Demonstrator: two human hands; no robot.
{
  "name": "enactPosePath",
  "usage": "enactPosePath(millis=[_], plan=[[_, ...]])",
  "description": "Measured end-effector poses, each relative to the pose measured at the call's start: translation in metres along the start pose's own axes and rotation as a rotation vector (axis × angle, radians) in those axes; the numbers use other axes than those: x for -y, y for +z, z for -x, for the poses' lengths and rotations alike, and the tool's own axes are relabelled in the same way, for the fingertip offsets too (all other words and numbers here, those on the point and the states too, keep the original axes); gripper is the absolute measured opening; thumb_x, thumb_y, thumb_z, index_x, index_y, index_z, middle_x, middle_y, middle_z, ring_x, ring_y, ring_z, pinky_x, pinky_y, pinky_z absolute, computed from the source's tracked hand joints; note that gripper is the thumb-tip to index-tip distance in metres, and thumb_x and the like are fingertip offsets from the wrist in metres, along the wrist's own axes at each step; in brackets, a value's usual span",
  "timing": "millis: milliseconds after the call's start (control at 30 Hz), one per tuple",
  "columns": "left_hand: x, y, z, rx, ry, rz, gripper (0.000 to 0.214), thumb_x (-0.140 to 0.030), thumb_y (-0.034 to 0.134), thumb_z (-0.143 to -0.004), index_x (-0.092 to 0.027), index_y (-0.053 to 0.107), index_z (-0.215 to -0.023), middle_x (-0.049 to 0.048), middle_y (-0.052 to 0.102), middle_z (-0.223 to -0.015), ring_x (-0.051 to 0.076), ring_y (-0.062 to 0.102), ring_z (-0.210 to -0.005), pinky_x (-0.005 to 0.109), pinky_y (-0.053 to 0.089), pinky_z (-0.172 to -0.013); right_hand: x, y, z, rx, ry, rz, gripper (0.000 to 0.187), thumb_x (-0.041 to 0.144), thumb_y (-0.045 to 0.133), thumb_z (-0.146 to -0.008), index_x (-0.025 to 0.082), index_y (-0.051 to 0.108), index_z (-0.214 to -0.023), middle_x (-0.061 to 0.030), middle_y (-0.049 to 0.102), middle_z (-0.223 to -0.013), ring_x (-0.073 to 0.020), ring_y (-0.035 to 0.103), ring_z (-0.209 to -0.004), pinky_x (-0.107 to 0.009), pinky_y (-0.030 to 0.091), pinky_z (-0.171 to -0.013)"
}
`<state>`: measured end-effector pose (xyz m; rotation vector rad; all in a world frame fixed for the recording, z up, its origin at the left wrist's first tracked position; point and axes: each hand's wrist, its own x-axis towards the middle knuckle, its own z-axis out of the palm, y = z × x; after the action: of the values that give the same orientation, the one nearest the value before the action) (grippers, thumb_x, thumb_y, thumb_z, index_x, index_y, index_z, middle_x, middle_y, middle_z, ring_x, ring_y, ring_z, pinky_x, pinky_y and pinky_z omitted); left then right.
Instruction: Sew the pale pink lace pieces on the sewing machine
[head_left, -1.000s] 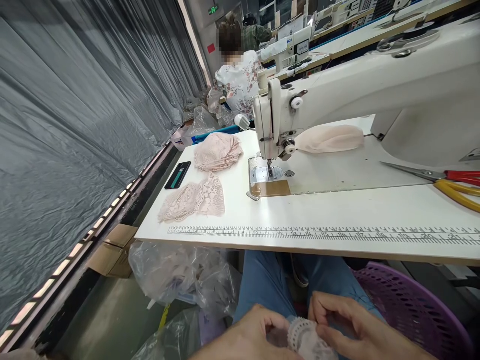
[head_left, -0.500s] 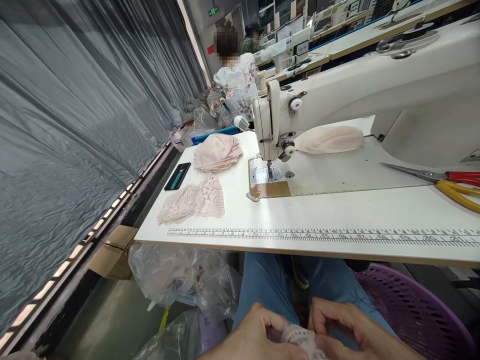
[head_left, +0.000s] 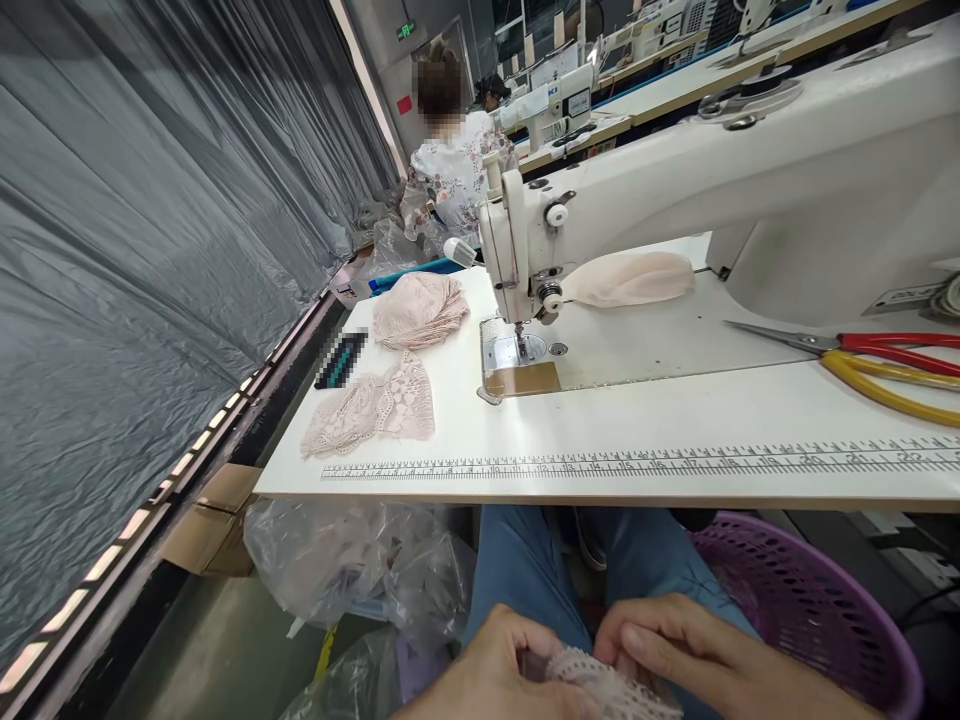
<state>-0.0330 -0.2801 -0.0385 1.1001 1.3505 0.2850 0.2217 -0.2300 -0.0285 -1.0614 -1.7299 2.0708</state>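
Over my lap, both hands are closed on a piece of pale pink lace [head_left: 600,684] with a scalloped, holed edge. My left hand [head_left: 502,672] grips it between thumb and fingers. The fingers of my right hand [head_left: 679,645] pinch its other side; the lower part of the lace runs out of the picture. On the table in front lie another pale pink lace piece [head_left: 375,408] and a stack of pink lace pieces [head_left: 420,310]. A white sewing machine [head_left: 637,190] stands there, its needle over the metal plate [head_left: 517,350].
Scissors [head_left: 847,350] with red and yellow handles lie at the right. Pink sheer fabric [head_left: 637,279] rests under the machine arm. A phone [head_left: 341,360] is near the table's left edge. Below are plastic bags [head_left: 352,560] and a purple basket [head_left: 817,600]. A person [head_left: 450,170] sits ahead.
The fingers of my right hand have shifted and closed in on the lace, more of which now shows between my hands. The view has turned slightly right.
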Motion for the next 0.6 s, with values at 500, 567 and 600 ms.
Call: enactPosePath(millis=[500,567,600], plan=[[-0.007,0.007,0.000,-0.016,0.015,-0.032,0.060,-0.074,0.085,-0.061,-0.016,0.072,-0.069,0.0002,0.053,-0.067,0.017,0.051,-0.077,0.026,0.041,-0.070,-0.006,0.023,-0.009,-0.057,0.046,0.140,0.037,0.059,0.060,-0.076,0.024,0.050,-0.071,0.0013,0.044,-0.074,-0.0230,0.045,-0.076,-0.030,0.034,-0.069],[-0.015,0.007,0.001,0.013,0.037,-0.030,0.064,-0.077,0.085,-0.058,-0.016,0.067,-0.061,-0.0016,0.047,-0.064,0.015,0.045,-0.072,0.025,0.036,-0.066,-0.002,0.022,-0.007,-0.029,0.065,0.100,0.042,0.063,0.059,-0.077,0.024,0.048,-0.071,0.0012,0.043,-0.074,-0.0232,0.045,-0.077,-0.030,0.034,-0.069],[-0.019,0.006,0.002,0.042,0.053,-0.026,0.066,-0.078,0.085,-0.057,-0.016,0.064,-0.058,-0.0025,0.043,-0.063,0.013,0.042,-0.069,0.025,0.033,-0.064,0.001,0.021,-0.006,-0.016,0.072,0.080,0.042,0.064,0.060,-0.075,0.024,0.049,-0.071,0.0010,0.043,-0.075,-0.0237,0.045,-0.078,-0.030,0.035,-0.070]])
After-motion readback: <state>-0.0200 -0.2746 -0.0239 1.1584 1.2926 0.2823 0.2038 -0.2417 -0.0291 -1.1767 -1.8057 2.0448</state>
